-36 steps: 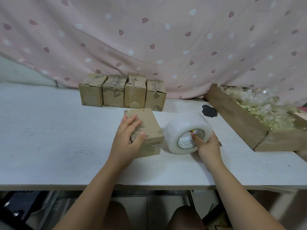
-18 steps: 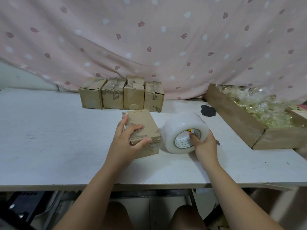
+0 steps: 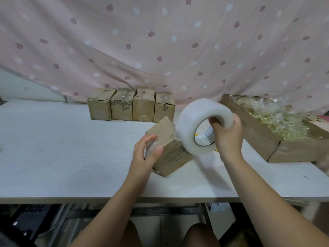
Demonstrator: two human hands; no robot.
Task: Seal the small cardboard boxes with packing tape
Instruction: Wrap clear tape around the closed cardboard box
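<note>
The left hand grips a tilted box on the table. The right hand clasps the tape roll, lifted just right of the box and touching it.

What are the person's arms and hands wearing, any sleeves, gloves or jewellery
Nothing shows on them. Both forearms are bare up to the frame edge, with no sleeves in view. The left hand and right hand have no gloves, and no rings, watch or bracelets are visible.
</note>
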